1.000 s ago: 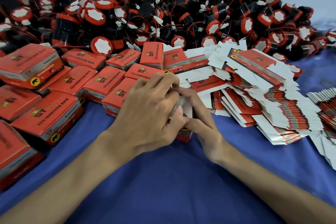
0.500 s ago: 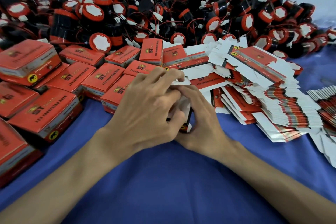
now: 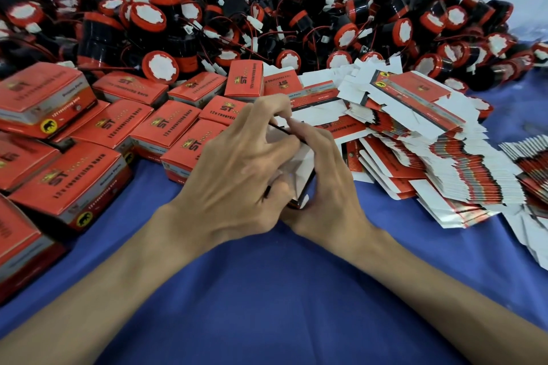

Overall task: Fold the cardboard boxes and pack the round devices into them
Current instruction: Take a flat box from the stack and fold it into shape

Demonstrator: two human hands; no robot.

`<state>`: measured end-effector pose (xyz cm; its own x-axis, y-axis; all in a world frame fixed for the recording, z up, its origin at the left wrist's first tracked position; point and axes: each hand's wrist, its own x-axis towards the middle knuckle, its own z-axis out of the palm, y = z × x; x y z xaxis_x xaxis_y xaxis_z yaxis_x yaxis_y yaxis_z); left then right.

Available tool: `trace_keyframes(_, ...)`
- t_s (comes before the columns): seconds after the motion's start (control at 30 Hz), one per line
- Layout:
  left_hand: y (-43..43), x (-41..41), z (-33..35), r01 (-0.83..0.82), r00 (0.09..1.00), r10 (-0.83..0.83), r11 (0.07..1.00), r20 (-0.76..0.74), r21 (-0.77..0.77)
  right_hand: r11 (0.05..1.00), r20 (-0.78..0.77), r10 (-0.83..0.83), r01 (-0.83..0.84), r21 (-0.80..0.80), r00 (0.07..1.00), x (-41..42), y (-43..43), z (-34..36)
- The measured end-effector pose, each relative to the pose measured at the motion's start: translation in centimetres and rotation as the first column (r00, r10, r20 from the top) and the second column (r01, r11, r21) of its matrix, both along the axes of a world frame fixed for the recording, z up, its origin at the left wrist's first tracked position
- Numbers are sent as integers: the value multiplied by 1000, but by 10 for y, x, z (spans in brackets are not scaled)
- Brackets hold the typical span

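Note:
A small cardboard box (image 3: 298, 169) sits between my two hands over the blue cloth, its white inner flaps showing. My left hand (image 3: 237, 169) curls over its top and left side, fingers on the flaps. My right hand (image 3: 323, 178) grips its right side from behind and below. Most of the box is hidden by my hands, and I cannot tell whether a device is inside. A big heap of round black-and-red devices (image 3: 267, 15) with wires fills the back. Flat unfolded boxes (image 3: 439, 157) lie fanned out to the right.
Several folded, closed red boxes (image 3: 77, 178) are stacked at the left and behind my hands. The blue cloth (image 3: 281, 290) covers the table in front. More flat boxes (image 3: 530, 163) lie at the far right edge.
Both hands stayed on the box and worked its flaps. My right hand shifted from under the box to along its right side, and more white flap now shows.

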<state>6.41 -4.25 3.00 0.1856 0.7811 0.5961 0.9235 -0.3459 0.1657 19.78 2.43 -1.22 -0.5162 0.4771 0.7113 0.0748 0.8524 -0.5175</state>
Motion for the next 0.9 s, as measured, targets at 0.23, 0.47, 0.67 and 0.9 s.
trace_keyframes(0.23, 2, -4, -5, 75, 991, -75, 997, 109, -3, 984, 158, -179, 177, 25, 971, 1, -10, 7)
trace_keyframes(0.47, 4, -8, -9, 42, 988, -52, 997, 144, 72, 946, 269, -319, 290, 144, 909, 1, -9, 14)
trace_keyframes(0.67, 7, -7, -16, 17, 981, -36, 995, 189, 103, 889, 266, -433, 360, 281, 861, 1, -5, 12)
trace_keyframes(0.9, 12, -3, -23, -43, 973, 2, 984, 230, 174, 944, 262, -327, 324, 56, 908, 6, 5, 0)
